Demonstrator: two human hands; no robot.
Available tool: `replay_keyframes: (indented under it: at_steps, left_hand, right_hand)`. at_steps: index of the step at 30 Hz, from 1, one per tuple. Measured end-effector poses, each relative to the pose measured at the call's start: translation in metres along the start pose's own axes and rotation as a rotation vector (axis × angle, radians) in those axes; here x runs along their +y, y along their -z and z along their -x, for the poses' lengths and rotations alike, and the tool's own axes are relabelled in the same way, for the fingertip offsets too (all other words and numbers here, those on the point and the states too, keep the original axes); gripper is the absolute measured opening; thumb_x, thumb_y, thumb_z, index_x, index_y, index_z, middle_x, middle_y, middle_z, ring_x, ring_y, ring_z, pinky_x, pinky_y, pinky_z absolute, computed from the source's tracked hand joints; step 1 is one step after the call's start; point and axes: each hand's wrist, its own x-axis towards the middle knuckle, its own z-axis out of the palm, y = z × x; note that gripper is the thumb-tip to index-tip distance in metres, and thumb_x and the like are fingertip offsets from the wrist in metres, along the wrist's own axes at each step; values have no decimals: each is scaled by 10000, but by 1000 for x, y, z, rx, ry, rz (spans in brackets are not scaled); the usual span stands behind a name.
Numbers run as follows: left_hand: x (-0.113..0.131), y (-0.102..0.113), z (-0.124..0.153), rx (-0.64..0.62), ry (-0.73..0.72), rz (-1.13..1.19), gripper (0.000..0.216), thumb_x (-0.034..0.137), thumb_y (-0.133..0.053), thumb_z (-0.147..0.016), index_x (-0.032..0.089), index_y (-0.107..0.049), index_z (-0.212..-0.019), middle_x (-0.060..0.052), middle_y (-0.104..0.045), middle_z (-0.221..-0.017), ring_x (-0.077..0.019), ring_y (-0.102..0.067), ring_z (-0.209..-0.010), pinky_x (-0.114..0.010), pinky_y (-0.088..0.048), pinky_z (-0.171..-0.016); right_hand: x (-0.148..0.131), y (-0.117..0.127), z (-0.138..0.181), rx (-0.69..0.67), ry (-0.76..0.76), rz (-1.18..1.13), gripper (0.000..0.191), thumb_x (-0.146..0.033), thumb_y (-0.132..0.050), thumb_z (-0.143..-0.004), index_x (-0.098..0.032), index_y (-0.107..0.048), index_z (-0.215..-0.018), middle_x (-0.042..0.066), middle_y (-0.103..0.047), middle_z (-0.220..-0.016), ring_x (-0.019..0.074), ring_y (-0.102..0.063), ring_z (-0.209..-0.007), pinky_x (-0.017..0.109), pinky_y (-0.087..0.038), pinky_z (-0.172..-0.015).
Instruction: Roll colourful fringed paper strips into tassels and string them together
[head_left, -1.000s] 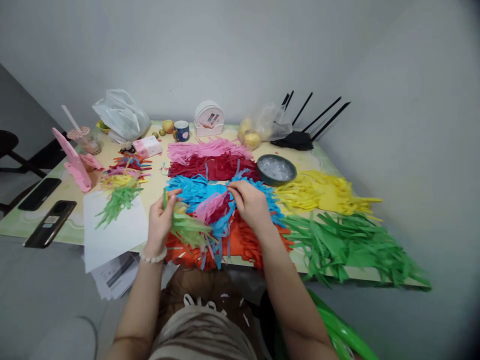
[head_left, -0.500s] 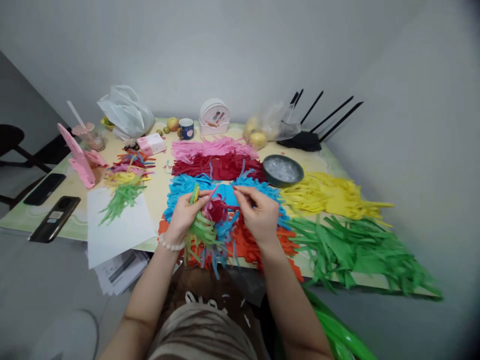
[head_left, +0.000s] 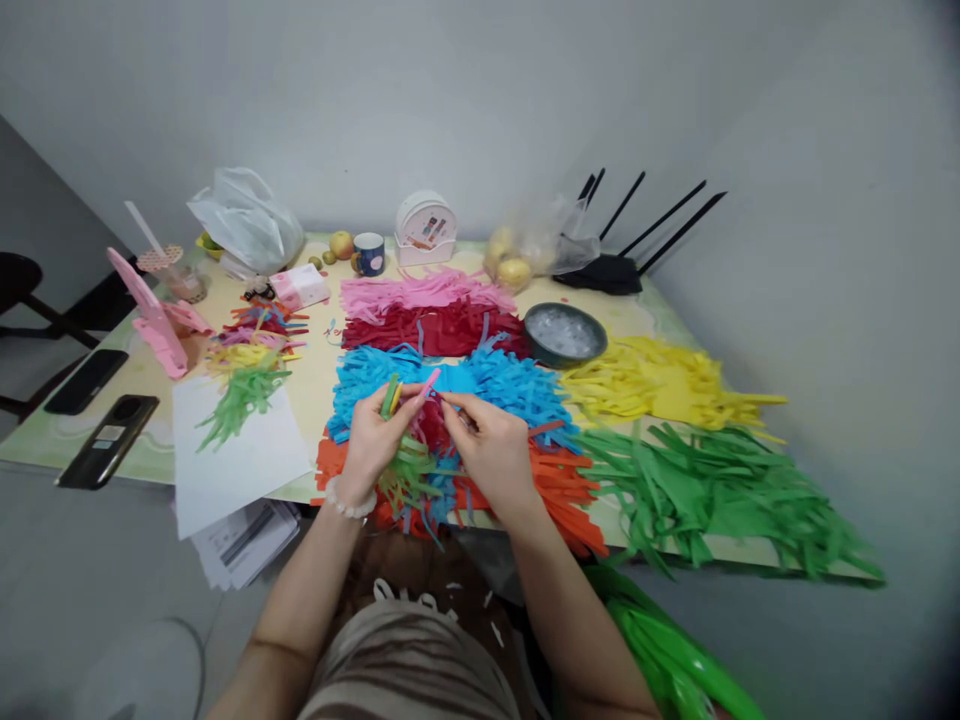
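Observation:
My left hand (head_left: 371, 440) is closed round a bunch of paper strips (head_left: 411, 470) in green, yellow, pink, red and blue, held over the table's near edge. My right hand (head_left: 487, 450) meets it from the right, fingers pinched on the same bunch near its top. Under both hands lie a blue fringed sheet (head_left: 517, 385) and an orange fringed sheet (head_left: 559, 485). Behind them are a dark red sheet (head_left: 442, 330) and a pink sheet (head_left: 420, 295).
A grey bowl (head_left: 564, 335) stands right of centre. Yellow fringe (head_left: 660, 385) and green fringe (head_left: 720, 495) fill the right side. White paper (head_left: 232, 460), mixed strips (head_left: 247, 365), two phones (head_left: 109, 440), a pink stand (head_left: 150, 315), a mug (head_left: 369, 254) and bags sit left and back.
My left hand has swung in from the left with the bunch to meet my right hand. My right hand drew back from the blue sheet and pinched onto the bunch.

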Motion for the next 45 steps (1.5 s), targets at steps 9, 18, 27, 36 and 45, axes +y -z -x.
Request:
replay_keyframes:
  at_steps: [9,18,27,36,45]
  left_hand:
    - [2,-4,5,5,-262,-275,132,251,-670,-861,199,-783,-907,-62,-719,-892,-203,-643,-859,-292,-480,-807]
    - [-18,-4,-1,-175,-324,-401,127,252,-640,-897,186,-747,-877,-57,-706,-878,-196,-641,-845,-311,-499,-805]
    - [-9,5,-5,-176,37,-39,327,332,-548,-915,195,-704,-1167,-63,-704,-1018,-203,-636,-835,-308,-508,-764]
    - [-1,6,-4,-421,155,179,300,432,-671,-829,150,-702,-732,-34,-661,-737,-159,-564,-679,-256,-450,-640]
    - [-1,6,-1,-147,329,466,430,432,-899,-579,156,-758,-876,11,-661,-671,-97,-577,-565,-209,-458,-569]
  right_hand:
    - [-4,-2,-2,-62,-91,3,215,-264,-577,-927,-156,-715,-1052,60,-718,-721,201,-653,-618,302,-476,-612]
    - [30,-13,-19,-233,-489,-730,383,-532,-768,-686,-178,-665,-789,-26,-588,-519,124,-494,-396,258,-425,-396]
    - [16,6,-24,64,-265,-455,191,-385,-658,-848,-200,-688,-885,7,-685,-679,146,-591,-539,269,-460,-531]
    - [9,-5,-29,-297,-215,-615,186,-361,-604,-885,-198,-674,-940,12,-702,-698,172,-645,-608,300,-503,-621]
    - [5,2,-22,25,-153,-373,171,-325,-621,-882,-194,-728,-909,24,-733,-775,149,-619,-612,267,-479,-605]
